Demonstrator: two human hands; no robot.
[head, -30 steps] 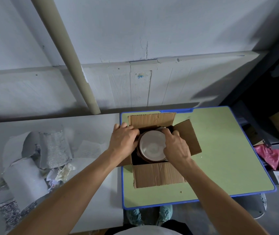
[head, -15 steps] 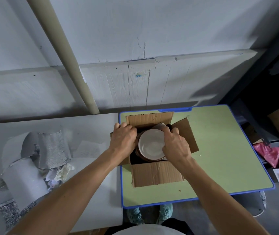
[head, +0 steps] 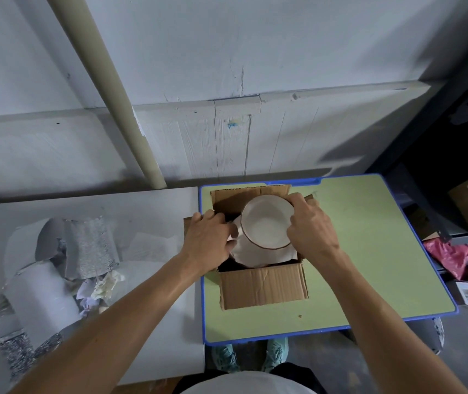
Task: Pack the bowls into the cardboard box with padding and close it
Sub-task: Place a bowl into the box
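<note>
Risen from 1 box (head: 264, 288), 1 paper-wrapped bowl (head: 267, 223) in 2 hands (head: 208, 237) (head: 311, 231).

White bowl (head: 267, 221) brown-rimmed; box (head: 264, 285) brown; table (head: 369, 251) green, blue-edged.

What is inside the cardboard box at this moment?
A white bowl, gripped at its rim by the right hand, sits above a white sheet that the left hand pinches. Whatever lies under the sheet is covered.

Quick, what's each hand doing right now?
Left hand: grips the white padding sheet under the bowl.
Right hand: grips the bowl's rim.
</note>
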